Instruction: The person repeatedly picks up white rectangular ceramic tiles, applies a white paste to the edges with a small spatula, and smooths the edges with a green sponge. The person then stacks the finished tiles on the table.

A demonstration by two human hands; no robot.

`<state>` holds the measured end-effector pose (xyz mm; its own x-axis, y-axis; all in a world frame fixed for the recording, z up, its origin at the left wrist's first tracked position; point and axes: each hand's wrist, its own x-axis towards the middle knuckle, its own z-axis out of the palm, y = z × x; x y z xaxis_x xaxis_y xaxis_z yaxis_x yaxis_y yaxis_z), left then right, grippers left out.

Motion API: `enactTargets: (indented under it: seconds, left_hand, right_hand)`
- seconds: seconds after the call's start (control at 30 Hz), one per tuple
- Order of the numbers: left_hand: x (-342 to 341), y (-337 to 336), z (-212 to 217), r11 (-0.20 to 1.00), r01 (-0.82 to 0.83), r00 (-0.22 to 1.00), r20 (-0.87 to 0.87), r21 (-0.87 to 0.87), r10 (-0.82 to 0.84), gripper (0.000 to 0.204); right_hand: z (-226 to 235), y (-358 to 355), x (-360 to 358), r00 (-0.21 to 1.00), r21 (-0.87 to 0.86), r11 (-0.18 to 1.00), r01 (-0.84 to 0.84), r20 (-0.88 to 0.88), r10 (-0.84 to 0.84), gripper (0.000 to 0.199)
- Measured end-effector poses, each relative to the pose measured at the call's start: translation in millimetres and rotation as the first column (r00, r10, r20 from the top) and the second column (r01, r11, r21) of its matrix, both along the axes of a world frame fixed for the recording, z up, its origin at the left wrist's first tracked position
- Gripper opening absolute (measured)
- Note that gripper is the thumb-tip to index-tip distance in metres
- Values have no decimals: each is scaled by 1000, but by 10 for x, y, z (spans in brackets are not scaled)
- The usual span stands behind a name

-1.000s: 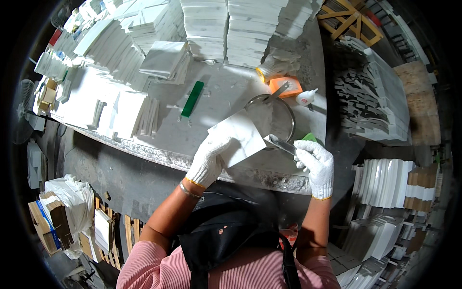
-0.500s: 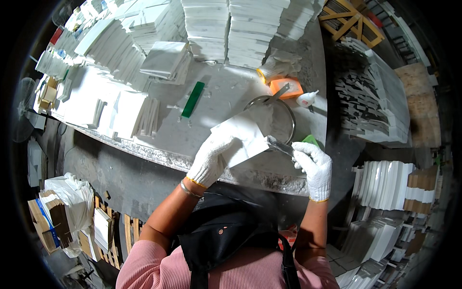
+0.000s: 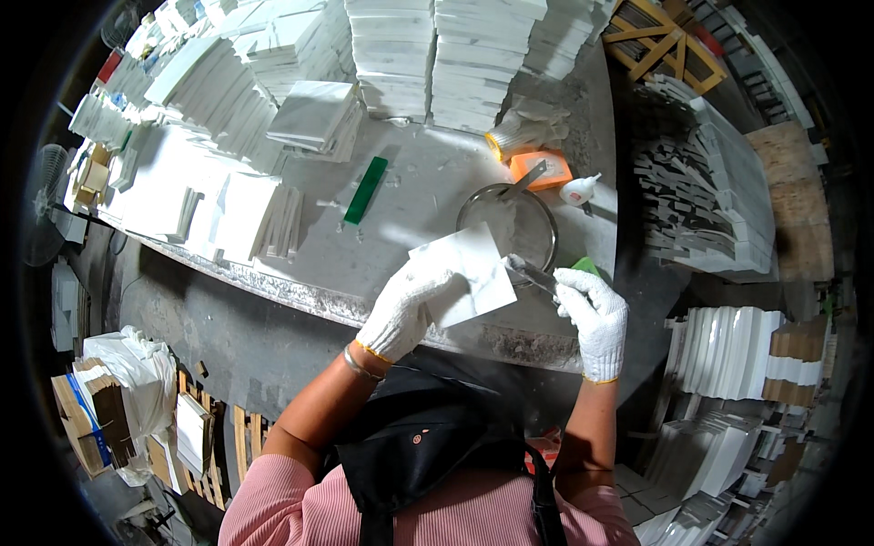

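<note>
My left hand (image 3: 407,308), in a white knit glove with a yellow cuff, grips a white marble-look tile (image 3: 473,273) by its left side. The tile is held in front of a round metal bowl (image 3: 553,227) and hides part of its near rim. My right hand (image 3: 592,318), gloved likewise, is closed around a putty knife (image 3: 537,275). The knife's end, smeared with pale paste, is close to the tile's right edge; whether they touch I cannot tell. Inside the bowl, pale material shows, and a flat metal blade (image 3: 525,179) rests across its far rim.
Behind the bowl are an orange box (image 3: 551,170), a white squeeze bottle (image 3: 579,189) and a spare glove (image 3: 523,132). A green strip (image 3: 365,189) lies on the table (image 3: 314,232). Tall tile stacks (image 3: 391,55) line its far side; leaning tiles (image 3: 238,214) stand left.
The tile and my left hand have shifted slightly right and toward me, and the tile has turned a little. More of the bowl shows now. My right hand has barely moved.
</note>
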<state>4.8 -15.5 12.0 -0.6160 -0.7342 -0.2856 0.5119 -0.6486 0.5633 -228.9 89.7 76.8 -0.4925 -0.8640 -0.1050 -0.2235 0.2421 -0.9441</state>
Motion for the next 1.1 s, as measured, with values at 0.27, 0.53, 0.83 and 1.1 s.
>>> enactTargets:
  seconds: [0.27, 0.53, 0.83, 1.1]
  left_hand:
    - [7, 11, 34, 999, -5, 998, 62, -42, 8, 57]
    - [36, -72, -24, 1000, -20, 999, 31, -4, 20, 42]
    - [66, -105, -53, 997, -72, 997, 40, -4, 73, 35]
    - [60, -112, -49, 996, -87, 996, 36, 5, 87, 32]
  right_hand:
    - [-75, -14, 23, 998, -129, 991, 29, -55, -36, 20]
    - [26, 67, -20, 999, -28, 999, 28, -16, -28, 21]
    - [-198, -178, -110, 997, 57, 997, -53, -51, 56, 22]
    - [-94, -174, -114, 999, 105, 994, -16, 39, 12, 21]
